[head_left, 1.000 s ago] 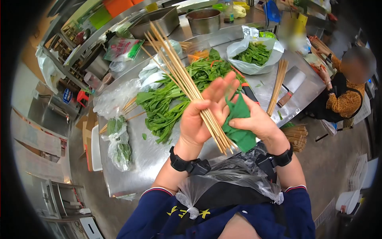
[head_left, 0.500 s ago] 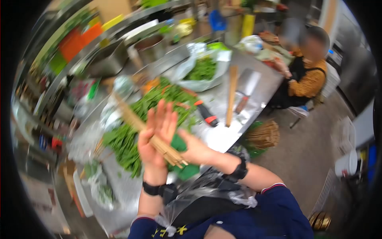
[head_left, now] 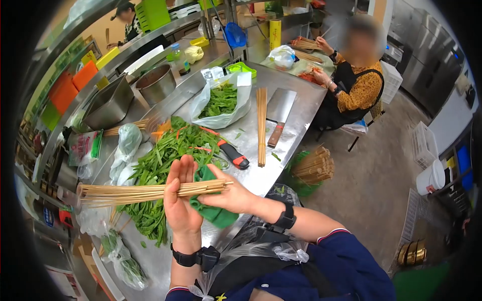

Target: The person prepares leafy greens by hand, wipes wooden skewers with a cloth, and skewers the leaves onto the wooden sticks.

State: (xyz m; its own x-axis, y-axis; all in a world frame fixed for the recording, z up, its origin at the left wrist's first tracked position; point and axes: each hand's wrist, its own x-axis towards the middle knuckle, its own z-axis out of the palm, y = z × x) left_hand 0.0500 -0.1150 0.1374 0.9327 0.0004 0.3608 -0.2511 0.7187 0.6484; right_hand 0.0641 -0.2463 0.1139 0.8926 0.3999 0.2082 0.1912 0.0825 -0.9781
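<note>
A bundle of bamboo skewers point(head_left: 128, 194) lies nearly level across the palm of my left hand point(head_left: 183, 213). The left thumb hooks over the sticks while the other fingers point upward. In my right hand point(head_left: 228, 194) is a bunched green cloth point(head_left: 218, 214), close to the skewers' right ends. Beneath and beyond the hands spreads a heap of leafy greens point(head_left: 160, 160) on the metal table point(head_left: 261, 183). A tool with a black and red handle point(head_left: 234, 154) rests beside the greens.
Another skewer bundle point(head_left: 261, 128) and a cleaver point(head_left: 281, 108) lie on the table. A white bag of greens point(head_left: 233, 113) stands behind. More sticks point(head_left: 314, 165) stand below the table's right edge. A seated person point(head_left: 359, 85) works at the far end.
The skewers have turned from a steep slant to nearly level across my left palm. The green cloth stays in my right hand. The camera view has shifted and is sharper.
</note>
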